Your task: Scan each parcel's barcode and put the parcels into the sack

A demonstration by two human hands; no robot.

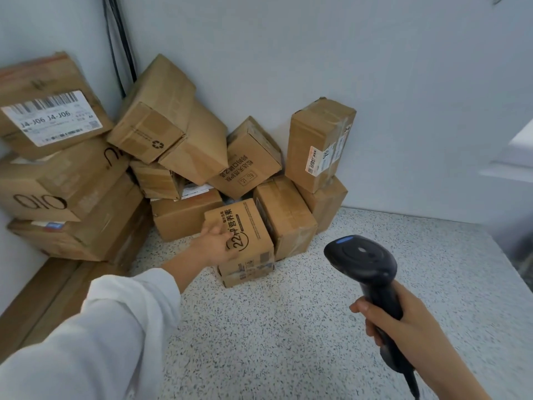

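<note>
Several cardboard parcels are heaped in the corner of the room. At the front of the heap stands a small box printed "22" (248,226) on the speckled floor (288,327). My left hand (215,242) reaches out from a white sleeve and lies against that box's left top edge, fingers over its top face. My right hand (403,324) grips the handle of a black barcode scanner (366,264), its head pointing towards the heap. No sack is in view.
A large box with a white barcode label (52,116) tops the stack at the left. A tall box with an orange label (320,145) stands against the back wall at the right. Flat cardboard (43,298) lies along the left wall.
</note>
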